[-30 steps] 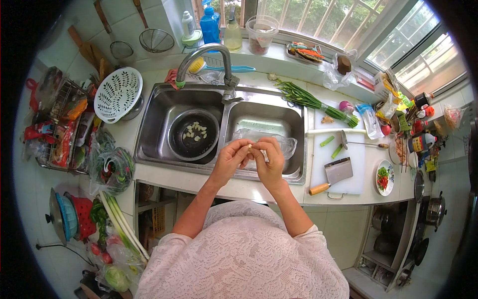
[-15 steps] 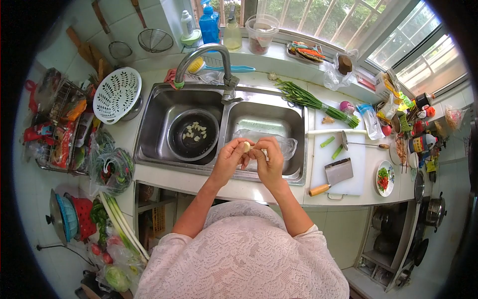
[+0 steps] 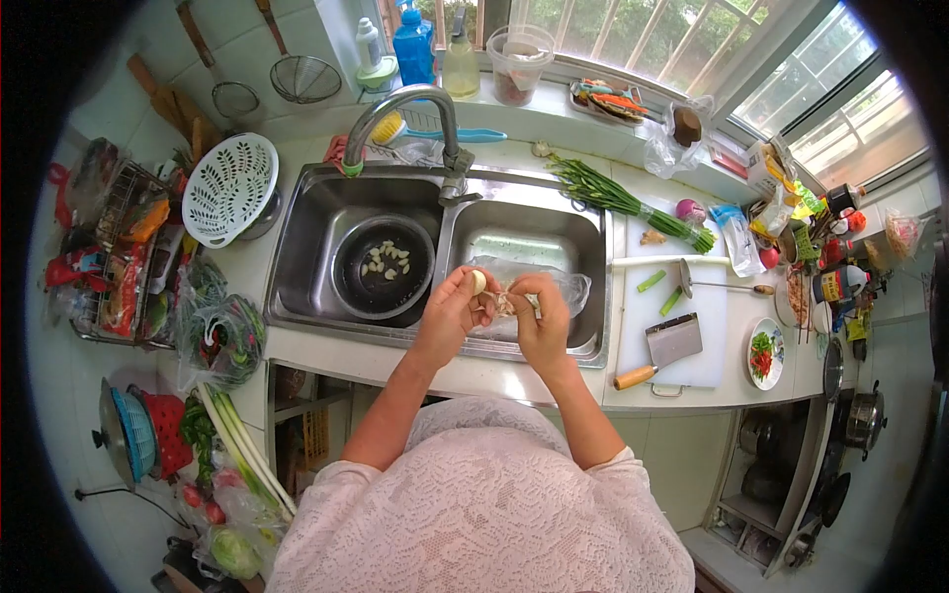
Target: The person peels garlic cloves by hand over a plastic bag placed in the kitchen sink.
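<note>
Your left hand (image 3: 447, 316) pinches a garlic clove (image 3: 479, 282); your right hand (image 3: 543, 321) pinches papery skin (image 3: 505, 303), partly finger-hidden. The bowl (image 3: 358, 294) holds more cloves (image 3: 386, 259).

Bright daylight from the window (image 3: 652, 42) (fisheye-curved edges, black corners).

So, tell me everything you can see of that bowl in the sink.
The bowl is round and wide, with a thin rim and a dark, slightly shiny inside; it may be metal, but I can't be sure. It sits upright in the left basin, toward the near right corner. A loose cluster of pale garlic cloves lies in it. Only the cloves and the basin appear to touch it. Whether it holds water is unclear.
</note>
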The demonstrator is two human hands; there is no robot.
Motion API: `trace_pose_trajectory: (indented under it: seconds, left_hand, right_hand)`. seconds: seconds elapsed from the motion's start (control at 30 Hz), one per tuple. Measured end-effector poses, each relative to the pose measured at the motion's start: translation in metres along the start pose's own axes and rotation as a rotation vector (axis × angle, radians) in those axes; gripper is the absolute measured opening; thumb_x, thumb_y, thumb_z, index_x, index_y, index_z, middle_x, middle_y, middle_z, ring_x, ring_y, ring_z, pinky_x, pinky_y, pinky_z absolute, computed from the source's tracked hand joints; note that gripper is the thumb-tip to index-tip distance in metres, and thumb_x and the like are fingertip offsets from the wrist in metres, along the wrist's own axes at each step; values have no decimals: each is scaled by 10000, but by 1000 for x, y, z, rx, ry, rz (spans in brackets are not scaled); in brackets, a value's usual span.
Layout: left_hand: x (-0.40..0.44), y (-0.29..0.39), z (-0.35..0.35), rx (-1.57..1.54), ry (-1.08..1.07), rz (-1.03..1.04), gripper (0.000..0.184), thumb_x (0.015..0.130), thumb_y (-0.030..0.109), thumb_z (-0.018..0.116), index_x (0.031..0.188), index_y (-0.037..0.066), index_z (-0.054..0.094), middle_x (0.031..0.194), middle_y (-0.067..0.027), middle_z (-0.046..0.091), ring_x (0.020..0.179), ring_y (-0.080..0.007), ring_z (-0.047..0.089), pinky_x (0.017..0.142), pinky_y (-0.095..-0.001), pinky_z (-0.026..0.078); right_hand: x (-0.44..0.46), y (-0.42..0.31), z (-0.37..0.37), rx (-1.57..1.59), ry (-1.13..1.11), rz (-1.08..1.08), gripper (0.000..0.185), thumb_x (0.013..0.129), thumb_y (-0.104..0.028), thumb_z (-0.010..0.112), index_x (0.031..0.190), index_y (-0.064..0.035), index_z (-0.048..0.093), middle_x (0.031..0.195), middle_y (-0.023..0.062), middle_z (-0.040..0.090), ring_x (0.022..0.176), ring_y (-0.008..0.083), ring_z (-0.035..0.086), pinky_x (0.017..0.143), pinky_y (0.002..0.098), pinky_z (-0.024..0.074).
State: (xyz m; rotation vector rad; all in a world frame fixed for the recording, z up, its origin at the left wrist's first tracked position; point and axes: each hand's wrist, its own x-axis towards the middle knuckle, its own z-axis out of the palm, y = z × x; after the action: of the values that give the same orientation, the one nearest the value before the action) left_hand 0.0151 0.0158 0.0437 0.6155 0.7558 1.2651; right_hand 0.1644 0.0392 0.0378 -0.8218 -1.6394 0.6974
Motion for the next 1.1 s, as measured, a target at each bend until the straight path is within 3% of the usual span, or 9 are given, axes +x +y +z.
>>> trace_pose_trajectory:
  seconds: [0.23, 0.4, 0.5, 0.57, 0.93, 1.1]
  left_hand:
    - [4, -3, -10, -149, -40, -36, 225, 1004, 252, 426, 1044, 56, 529, 959, -29, 575, 762, -81, 515, 647, -228, 418]
    - [1, -3, 2, -129, 67, -78, 187, 995, 228, 449, 1032, 75, 549, 926, 2, 575, 779, -61, 530, 707, -220, 440]
    - [-1, -4, 3, -58, 95, -93, 190, 994, 244, 455, 1039, 87, 553, 929, 9, 588, 821, -58, 552, 739, -225, 459]
    - [-2, -6, -2, 1, 36, -68, 225, 1003, 254, 427, 1085, 74, 533, 976, -11, 600, 880, -92, 587, 773, -281, 498]
    - [-13, -9, 5, -44, 44, -70, 219, 1001, 246, 426, 1071, 67, 530, 969, -31, 609, 889, -124, 621, 782, -316, 533]
    - [-16, -7, 7, -78, 11, -99, 209, 993, 232, 440, 1077, 59, 523, 997, -55, 609, 918, -155, 631, 818, -335, 538]
  right_hand:
    - [15, 2, -1, -237, 147, -31, 136, 758, 21, 644, 863, -13, 563, 860, 120, 585, 803, 299, 559, 714, 383, 434]
    - [12, -4, 7, -150, -36, -148, 136, 735, -4, 669, 855, -32, 610, 867, 98, 585, 802, 278, 550, 700, 363, 424]
    - [11, -5, 11, -157, -19, -151, 118, 733, -15, 674, 833, -40, 616, 863, 95, 584, 787, 267, 545, 688, 361, 421]
    - [11, -4, 10, -159, -30, -164, 119, 733, -20, 674, 834, -40, 615, 859, 94, 582, 781, 268, 542, 684, 364, 419]
    - [-1, -9, 5, -157, -53, -200, 105, 735, -4, 651, 816, -21, 586, 870, 110, 563, 785, 280, 531, 679, 372, 419]
    - [-9, -7, -3, -153, 59, -110, 118, 732, -7, 659, 824, -20, 586, 873, 106, 566, 798, 280, 532, 694, 365, 423]
